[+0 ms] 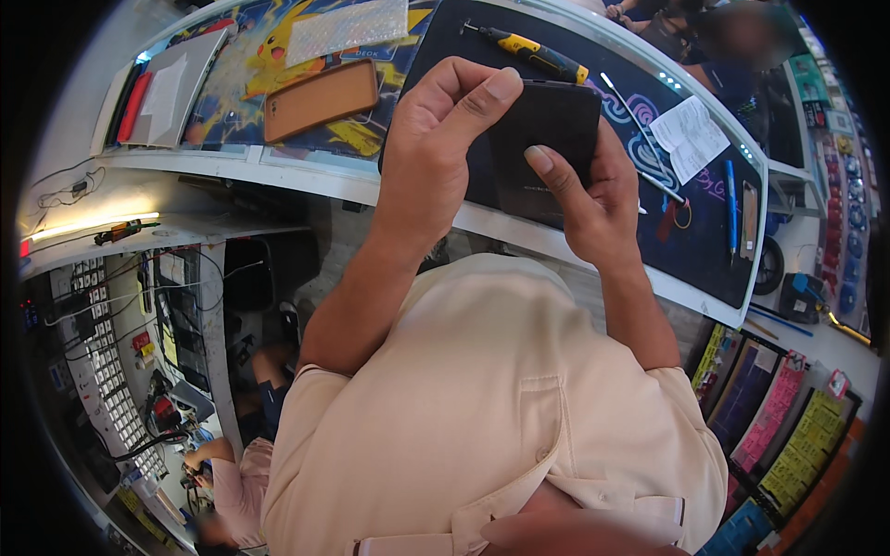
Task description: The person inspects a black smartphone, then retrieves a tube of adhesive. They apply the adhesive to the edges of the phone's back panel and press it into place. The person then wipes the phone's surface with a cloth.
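A black smartphone is raised over the counter in both of my hands, a dark glossy face toward me. My right hand wraps round its right side, the thumb lying across the lower part of that face. At the upper left corner, my left hand is closed with thumb and curled forefinger against the phone's edge; whether a small piece sits in that pinch cannot be seen. Just beyond the phone lies a yellow and black screwdriver on a dark mat. To the left rests a brown phone case.
Bubble wrap lies beyond the case. On the right are a white paper slip, a thin metal rod and a blue pen-like tool. A person sits lower left; others are beyond the counter.
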The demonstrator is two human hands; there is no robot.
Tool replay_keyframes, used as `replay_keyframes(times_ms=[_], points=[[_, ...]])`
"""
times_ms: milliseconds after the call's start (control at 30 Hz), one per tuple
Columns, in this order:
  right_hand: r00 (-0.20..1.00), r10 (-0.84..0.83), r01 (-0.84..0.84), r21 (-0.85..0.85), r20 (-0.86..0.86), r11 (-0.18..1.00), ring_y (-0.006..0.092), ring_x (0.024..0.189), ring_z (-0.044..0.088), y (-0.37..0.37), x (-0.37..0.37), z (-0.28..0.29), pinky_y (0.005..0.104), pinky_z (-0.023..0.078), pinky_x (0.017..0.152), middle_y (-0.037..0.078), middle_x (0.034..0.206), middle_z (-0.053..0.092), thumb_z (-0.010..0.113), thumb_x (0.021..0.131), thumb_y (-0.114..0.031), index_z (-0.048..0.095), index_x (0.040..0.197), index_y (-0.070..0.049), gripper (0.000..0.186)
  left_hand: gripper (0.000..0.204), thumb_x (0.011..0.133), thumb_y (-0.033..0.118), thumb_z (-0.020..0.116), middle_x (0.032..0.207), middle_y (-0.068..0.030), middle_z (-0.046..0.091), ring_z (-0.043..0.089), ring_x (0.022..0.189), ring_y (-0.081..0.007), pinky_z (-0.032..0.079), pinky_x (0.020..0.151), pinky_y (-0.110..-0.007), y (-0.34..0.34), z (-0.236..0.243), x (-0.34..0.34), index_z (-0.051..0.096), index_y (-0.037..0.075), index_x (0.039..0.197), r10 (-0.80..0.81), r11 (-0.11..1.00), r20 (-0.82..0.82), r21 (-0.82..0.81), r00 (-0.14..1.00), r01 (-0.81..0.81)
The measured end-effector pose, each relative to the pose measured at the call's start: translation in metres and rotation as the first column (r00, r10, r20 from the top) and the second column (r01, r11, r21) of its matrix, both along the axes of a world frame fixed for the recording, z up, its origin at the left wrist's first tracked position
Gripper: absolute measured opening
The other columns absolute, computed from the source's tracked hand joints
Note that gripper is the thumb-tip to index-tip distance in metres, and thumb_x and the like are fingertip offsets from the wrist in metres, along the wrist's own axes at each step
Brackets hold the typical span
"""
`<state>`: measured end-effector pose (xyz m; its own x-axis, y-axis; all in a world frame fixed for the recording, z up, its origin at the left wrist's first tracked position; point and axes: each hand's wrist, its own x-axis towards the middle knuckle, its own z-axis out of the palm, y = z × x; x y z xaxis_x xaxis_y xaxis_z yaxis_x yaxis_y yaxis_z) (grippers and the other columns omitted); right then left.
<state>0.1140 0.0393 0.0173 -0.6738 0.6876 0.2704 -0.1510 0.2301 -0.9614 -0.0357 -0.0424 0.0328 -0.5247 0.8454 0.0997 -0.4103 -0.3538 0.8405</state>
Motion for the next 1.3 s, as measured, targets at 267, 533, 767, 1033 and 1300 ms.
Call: replay_keyframes(times_ms=[267, 533, 767, 1033, 1300], points=[[0.997, 0.053, -0.059, 0.124, 0.055, 0.99, 0.0078, 0.088, 0.062, 0.0, 0.003, 0.0, 0.0243, 0.052, 0.081, 0.004, 0.103, 0.071, 0.073, 0.099, -0.011, 0.064, 0.123, 0.002, 0.03, 0.039, 0.107, 0.024, 0.054, 0.105, -0.0054, 0.07, 0.062, 0.096, -0.0108, 0.047, 0.095, -0.03, -0.014, -0.014, 0.0, 0.059, 0.001, 0.138, 0.014, 0.997, 0.189, -0.077, 0.982, 0.001], [0.993, -0.12, 0.113, -0.248, -0.017, 0.962, 0.0142, 0.109, 0.065, 0.02, 0.012, -0.008, 0.0289, 0.051, 0.098, 0.009, 0.123, 0.069, 0.075, 0.096, -0.011, 0.058, 0.136, 0.0, 0.045, 0.063, 0.103, 0.042, 0.062, 0.118, -0.007, 0.062, 0.061, 0.107, -0.0158, 0.045, 0.091, -0.03, -0.117, -0.069, -0.072, 0.048, -0.001, 0.147, 0.176, 0.976, -0.087, -0.115, 0.981, -0.185], [0.998, -0.065, 0.063, -0.237, 0.002, 0.969, 0.0215, 0.12, 0.065, 0.014, -0.003, -0.025, 0.035, 0.048, 0.108, 0.013, 0.131, 0.067, 0.075, 0.096, -0.011, 0.055, 0.143, 0.001, 0.053, 0.073, 0.095, 0.054, 0.072, 0.109, -0.0016, 0.057, 0.058, 0.099, -0.0134, 0.043, 0.088, -0.029, -0.174, -0.105, -0.059, 0.052, 0.002, 0.142, 0.134, 0.989, 0.094, -0.081, 0.987, -0.126], [1.0, 0.023, -0.024, -0.229, -0.005, 0.973, 0.0161, 0.109, 0.065, 0.001, -0.022, -0.016, 0.0292, 0.05, 0.1, 0.009, 0.122, 0.069, 0.08, 0.093, -0.015, 0.058, 0.137, 0.0, 0.051, 0.099, 0.054, 0.05, 0.1, 0.12, -0.001, 0.053, 0.051, 0.108, -0.0163, 0.041, 0.093, -0.032, -0.157, -0.084, -0.071, 0.055, 0.01, 0.132, 0.371, 0.756, -0.874, 0.089, 0.313, -0.649], [1.0, -0.017, 0.011, -0.25, -0.021, 0.968, 0.0146, 0.109, 0.065, 0.003, -0.003, -0.019, 0.0282, 0.052, 0.098, 0.008, 0.122, 0.069, 0.078, 0.095, -0.014, 0.06, 0.134, 0.0, 0.045, 0.041, 0.073, 0.025, 0.092, 0.109, -0.0016, 0.066, 0.056, 0.11, -0.0224, 0.042, 0.097, -0.036, -0.12, -0.059, -0.076, 0.069, 0.012, 0.105, 0.217, 0.886, -0.969, 0.145, 0.119, -0.44]])
